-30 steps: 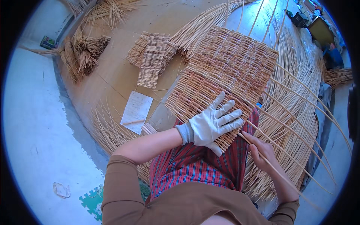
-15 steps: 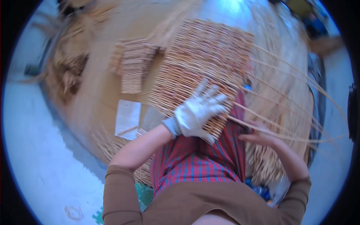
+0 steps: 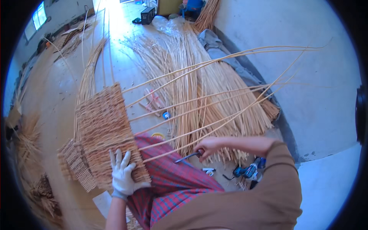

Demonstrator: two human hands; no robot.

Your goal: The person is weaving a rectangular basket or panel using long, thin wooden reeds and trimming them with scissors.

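A rectangular woven wicker panel (image 3: pixel 100 124) leans against my lap, with several long pale canes (image 3: pixel 174 103) sticking out from its right edge. My left hand (image 3: pixel 124 178), in a white glove, lies on the panel's near part with its fingers spread. My bare right hand (image 3: pixel 209 146) is closed round the dark handle of a slim, pointed metal tool (image 3: pixel 185 157). That tool's shaft points left over the red checked cloth (image 3: pixel 172 180) on my legs, just below the nearest cane and apart from the panel. Its exact kind is unclear.
A wide spread of loose canes (image 3: pixel 226 111) covers the floor ahead and right. By my right side lie a blue power drill (image 3: pixel 247 168) and a white roll (image 3: pixel 209 172). Smaller woven pieces (image 3: pixel 78 165) rest at the left. A blue tape roll (image 3: pixel 166 115) lies beyond my lap.
My view has swung right, so the panel shows farther left. The right hand has come away from the canes' base and the tool now shows in it. My left hand stays on the panel.
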